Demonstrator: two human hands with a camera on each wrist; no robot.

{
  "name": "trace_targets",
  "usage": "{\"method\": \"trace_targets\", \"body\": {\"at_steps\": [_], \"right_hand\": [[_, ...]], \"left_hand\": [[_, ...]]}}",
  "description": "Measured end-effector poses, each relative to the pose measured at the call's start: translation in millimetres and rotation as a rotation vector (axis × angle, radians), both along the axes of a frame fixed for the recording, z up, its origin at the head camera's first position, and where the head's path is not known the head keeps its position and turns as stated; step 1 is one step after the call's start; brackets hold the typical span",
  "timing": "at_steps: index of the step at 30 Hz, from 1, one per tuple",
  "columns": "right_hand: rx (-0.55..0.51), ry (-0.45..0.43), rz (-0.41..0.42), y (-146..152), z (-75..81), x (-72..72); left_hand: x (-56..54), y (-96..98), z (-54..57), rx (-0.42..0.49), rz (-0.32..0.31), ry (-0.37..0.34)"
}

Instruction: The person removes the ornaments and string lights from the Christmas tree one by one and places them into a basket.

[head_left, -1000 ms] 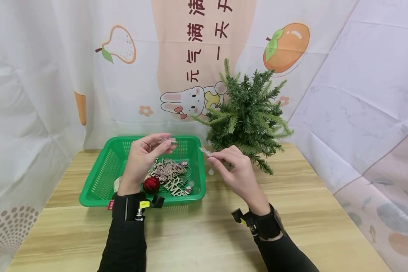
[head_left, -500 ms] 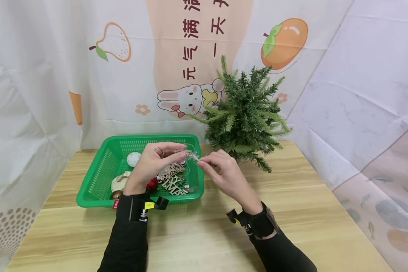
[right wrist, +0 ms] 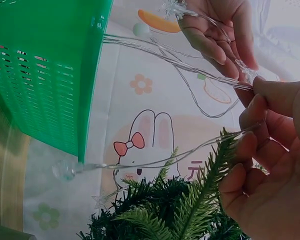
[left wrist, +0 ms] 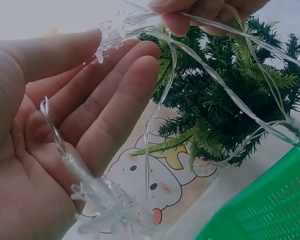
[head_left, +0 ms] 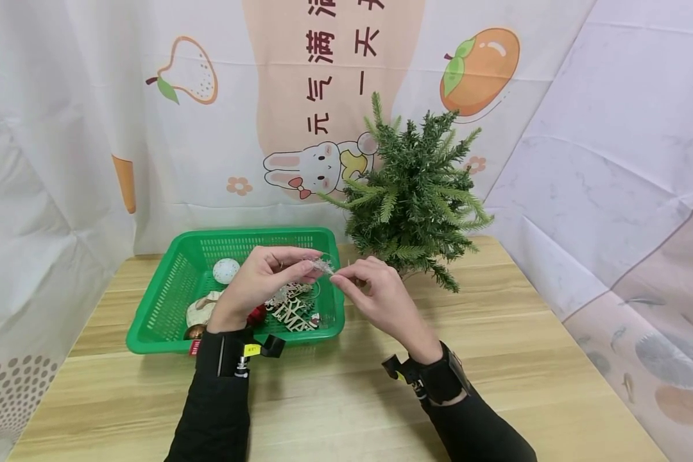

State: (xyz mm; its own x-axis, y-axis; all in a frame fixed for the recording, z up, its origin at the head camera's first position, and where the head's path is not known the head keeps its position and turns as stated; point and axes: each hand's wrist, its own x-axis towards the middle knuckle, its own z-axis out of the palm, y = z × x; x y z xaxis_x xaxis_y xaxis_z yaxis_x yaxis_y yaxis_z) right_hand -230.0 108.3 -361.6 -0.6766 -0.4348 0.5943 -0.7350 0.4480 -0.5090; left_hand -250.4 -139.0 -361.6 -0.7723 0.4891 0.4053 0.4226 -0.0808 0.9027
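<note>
Over the right part of a green basket point(head_left: 162, 347), both hands work on a string of lights with clear snowflake covers. The left hand point(head_left: 273, 273) pinches one snowflake light point(left wrist: 115, 35) between thumb and index finger, its other fingers extended. A second snowflake light point(left wrist: 112, 207) hangs loose by the palm. The right hand point(head_left: 375, 296) pinches the thin clear wire point(right wrist: 210, 75) right beside the held light, thumb against curled fingers. Below the right fingers dangles a clear round bulb point(right wrist: 65, 170). Some wire runs down toward the basket.
The basket holds wooden letter cutouts point(head_left: 293, 317), a red ball point(head_left: 257, 314), a speckled white ball point(head_left: 226, 271) and a brown ball point(head_left: 195, 332). A small artificial Christmas tree point(head_left: 418, 192) stands behind the right hand, before a printed curtain point(head_left: 208, 160). Everything rests on a wooden table point(head_left: 317, 410).
The hands were apart a second ago and have come together at the snowflake light. The left hand moved right and down, the right hand slightly left. The view shifted a little.
</note>
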Motion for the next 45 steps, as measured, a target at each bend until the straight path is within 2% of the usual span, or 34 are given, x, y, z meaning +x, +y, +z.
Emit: {"method": "trace_targets", "body": {"at_steps": [8, 17, 22, 29, 33, 39, 45], "right_hand": [[0.018, 0.0, -0.02, -1.1, -0.8, -0.3], [0.052, 0.018, -0.018, -2.8, -0.9, -0.4], [0.077, 0.019, -0.012, -3.3, -1.7, -0.8], [0.105, 0.005, -0.004, -0.9, -1.7, 0.0], [0.106, 0.006, 0.0, 4.2, 2.1, 4.0], [0.114, 0.067, -0.006, 10.4, 7.1, 9.3], [0.113, 0.13, -0.008, 12.3, 11.2, 10.4]], "left_hand": [[0.3, 1.0, 0.3, 0.014, -0.032, -0.013], [-1.4, 3.5, 0.1, -0.042, 0.011, -0.011], [-2.3, 3.3, -1.6, -0.05, 0.024, 0.018], [-1.9, 2.0, -3.6, -0.003, 0.034, 0.04], [-0.6, -0.6, -2.3, 0.052, 0.066, 0.068], [4.2, -6.8, 1.9, 0.132, 0.122, 0.067], [7.5, -10.2, 8.6, 0.141, 0.167, 0.05]]}}
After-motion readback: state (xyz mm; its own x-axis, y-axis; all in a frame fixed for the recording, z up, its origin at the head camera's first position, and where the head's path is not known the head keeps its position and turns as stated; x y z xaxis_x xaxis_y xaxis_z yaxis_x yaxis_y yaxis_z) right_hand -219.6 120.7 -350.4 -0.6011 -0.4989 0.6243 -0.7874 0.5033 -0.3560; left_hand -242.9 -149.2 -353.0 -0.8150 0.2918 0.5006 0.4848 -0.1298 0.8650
